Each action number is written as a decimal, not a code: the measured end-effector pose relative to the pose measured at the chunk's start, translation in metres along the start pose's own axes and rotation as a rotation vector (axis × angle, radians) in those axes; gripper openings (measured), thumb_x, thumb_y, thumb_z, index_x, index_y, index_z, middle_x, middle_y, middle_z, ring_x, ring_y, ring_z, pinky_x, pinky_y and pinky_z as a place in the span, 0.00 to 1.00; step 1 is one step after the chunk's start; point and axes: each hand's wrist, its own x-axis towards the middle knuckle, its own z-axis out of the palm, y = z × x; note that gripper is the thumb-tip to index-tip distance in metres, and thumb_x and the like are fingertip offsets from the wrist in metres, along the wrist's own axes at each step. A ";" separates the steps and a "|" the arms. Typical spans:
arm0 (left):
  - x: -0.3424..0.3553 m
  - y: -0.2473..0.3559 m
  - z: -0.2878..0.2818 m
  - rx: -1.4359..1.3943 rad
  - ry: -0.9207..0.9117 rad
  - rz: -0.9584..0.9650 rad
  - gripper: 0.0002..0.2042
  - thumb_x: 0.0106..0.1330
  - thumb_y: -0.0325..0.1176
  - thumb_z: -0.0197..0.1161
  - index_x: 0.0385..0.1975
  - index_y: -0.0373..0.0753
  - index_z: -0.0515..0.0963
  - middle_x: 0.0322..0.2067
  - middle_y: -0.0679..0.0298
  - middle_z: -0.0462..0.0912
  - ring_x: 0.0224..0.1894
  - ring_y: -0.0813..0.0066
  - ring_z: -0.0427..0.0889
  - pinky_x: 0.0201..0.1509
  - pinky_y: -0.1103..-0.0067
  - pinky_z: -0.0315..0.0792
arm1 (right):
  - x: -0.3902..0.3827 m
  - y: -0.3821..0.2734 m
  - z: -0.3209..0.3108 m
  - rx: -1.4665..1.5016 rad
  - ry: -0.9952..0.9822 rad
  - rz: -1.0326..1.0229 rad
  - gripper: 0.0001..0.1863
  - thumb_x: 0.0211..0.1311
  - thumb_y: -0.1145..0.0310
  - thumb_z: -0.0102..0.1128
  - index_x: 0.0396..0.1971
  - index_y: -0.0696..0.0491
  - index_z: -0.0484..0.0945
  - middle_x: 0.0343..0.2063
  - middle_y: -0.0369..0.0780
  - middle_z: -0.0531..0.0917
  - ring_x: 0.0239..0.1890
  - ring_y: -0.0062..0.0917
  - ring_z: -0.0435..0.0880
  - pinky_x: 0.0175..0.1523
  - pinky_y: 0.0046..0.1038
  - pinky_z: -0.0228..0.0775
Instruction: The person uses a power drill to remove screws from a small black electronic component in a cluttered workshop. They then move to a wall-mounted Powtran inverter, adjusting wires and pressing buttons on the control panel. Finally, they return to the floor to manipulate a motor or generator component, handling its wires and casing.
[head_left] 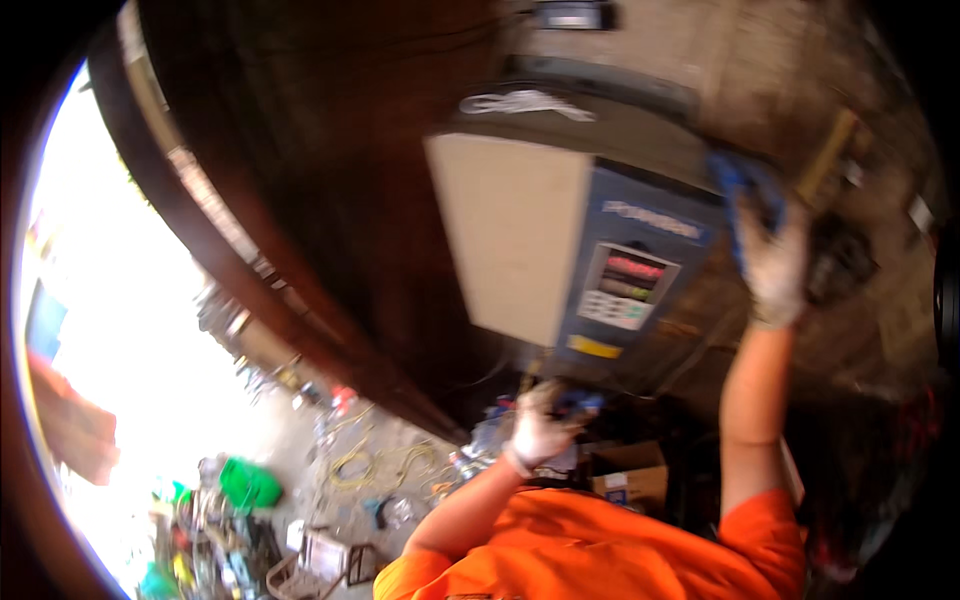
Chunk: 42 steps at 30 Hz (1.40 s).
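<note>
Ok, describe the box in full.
The box is a blocky case, apparently painted metal, with a cream side, a blue front and a dark top. The front carries pale lettering, a panel with a red-lit display and light buttons, and a yellow label. It looks tilted in this view. A white cord lies on top. The right hand is at its upper right edge; blur hides whether they touch.

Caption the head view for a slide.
Right hand beside a blue-and-beige box with a lit display; left hand below it.
</note>
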 end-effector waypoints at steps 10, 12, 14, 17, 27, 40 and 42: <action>-0.005 -0.007 0.010 -0.076 0.045 0.178 0.09 0.53 0.30 0.69 0.31 0.36 0.78 0.27 0.56 0.78 0.30 0.60 0.78 0.34 0.70 0.72 | -0.004 0.088 -0.038 -0.152 -0.066 -0.128 0.18 0.72 0.73 0.50 0.58 0.64 0.71 0.56 0.46 0.78 0.58 0.29 0.76 0.66 0.30 0.63; -0.007 -0.008 0.011 -0.067 0.055 0.159 0.09 0.52 0.30 0.69 0.31 0.35 0.77 0.27 0.56 0.78 0.30 0.60 0.78 0.34 0.71 0.72 | -0.005 0.087 -0.036 -0.171 -0.085 -0.135 0.19 0.73 0.72 0.49 0.59 0.63 0.71 0.57 0.46 0.78 0.59 0.29 0.75 0.66 0.30 0.62; -0.006 -0.009 0.012 -0.084 0.061 0.178 0.10 0.51 0.30 0.69 0.31 0.35 0.77 0.27 0.56 0.77 0.29 0.60 0.77 0.34 0.71 0.72 | -0.005 0.081 -0.034 -0.151 -0.103 -0.141 0.19 0.73 0.71 0.49 0.59 0.62 0.71 0.57 0.46 0.77 0.60 0.30 0.75 0.67 0.30 0.62; -0.005 -0.015 0.015 -0.070 0.073 0.208 0.11 0.50 0.30 0.69 0.30 0.34 0.76 0.26 0.56 0.76 0.29 0.60 0.77 0.34 0.71 0.72 | -0.004 0.080 -0.034 -0.142 -0.123 -0.143 0.20 0.74 0.68 0.48 0.60 0.61 0.71 0.58 0.47 0.76 0.61 0.31 0.74 0.67 0.30 0.61; -0.007 -0.014 0.018 -0.069 0.079 0.191 0.11 0.52 0.32 0.69 0.28 0.34 0.75 0.25 0.56 0.75 0.29 0.59 0.75 0.33 0.71 0.71 | -0.002 0.080 -0.037 -0.183 -0.150 -0.151 0.22 0.75 0.64 0.44 0.62 0.60 0.70 0.60 0.47 0.75 0.64 0.31 0.72 0.69 0.31 0.59; -0.004 -0.006 0.024 -0.113 0.050 0.264 0.12 0.53 0.32 0.71 0.29 0.34 0.76 0.27 0.56 0.77 0.30 0.61 0.77 0.34 0.71 0.72 | -0.016 0.142 -0.079 -0.364 -0.041 -0.224 0.19 0.73 0.66 0.50 0.58 0.61 0.73 0.57 0.47 0.78 0.60 0.32 0.75 0.66 0.33 0.64; -0.006 -0.003 0.018 -0.052 -0.020 0.096 0.15 0.52 0.33 0.72 0.36 0.32 0.79 0.32 0.52 0.81 0.36 0.54 0.81 0.40 0.70 0.75 | -0.014 0.077 -0.051 -0.255 -0.034 -0.191 0.17 0.71 0.71 0.52 0.56 0.60 0.75 0.54 0.46 0.80 0.57 0.31 0.78 0.64 0.31 0.66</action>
